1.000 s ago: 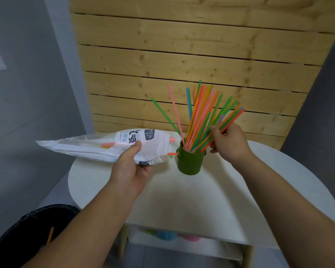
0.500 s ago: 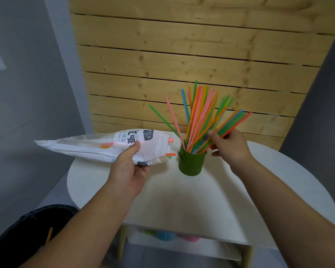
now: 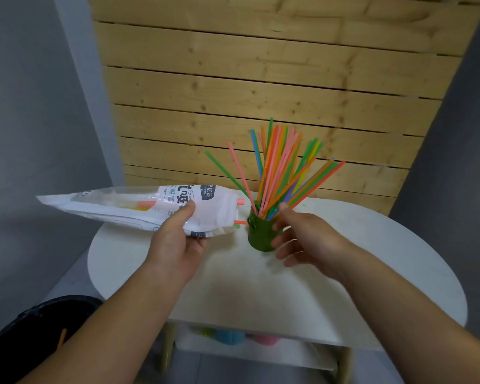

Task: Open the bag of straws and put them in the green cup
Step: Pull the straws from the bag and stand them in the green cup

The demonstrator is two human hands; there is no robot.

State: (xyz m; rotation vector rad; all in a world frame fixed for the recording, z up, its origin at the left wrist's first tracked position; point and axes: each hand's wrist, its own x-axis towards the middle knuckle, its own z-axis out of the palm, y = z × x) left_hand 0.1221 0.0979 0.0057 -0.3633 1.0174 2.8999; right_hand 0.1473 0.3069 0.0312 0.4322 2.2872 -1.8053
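A small green cup (image 3: 258,235) stands on the white round table (image 3: 233,286) and holds several coloured straws (image 3: 281,167) that fan upward. My left hand (image 3: 178,239) grips a white plastic straw bag (image 3: 128,207) held level above the table's left edge. Two straw ends (image 3: 240,202) poke out of the bag's open mouth beside the cup. My right hand (image 3: 302,236) hovers just right of and in front of the cup, fingers spread and blurred, holding nothing and hiding part of the cup.
A wooden slat wall (image 3: 261,92) rises behind the table. A black bin (image 3: 34,336) with a straw in it sits at the lower left. Coloured cups (image 3: 233,335) lie on the shelf under the table.
My right hand has let go of the straws in the cup and dropped lower and nearer, fingers apart. The straws stay fanned out. The left hand and bag have barely moved.
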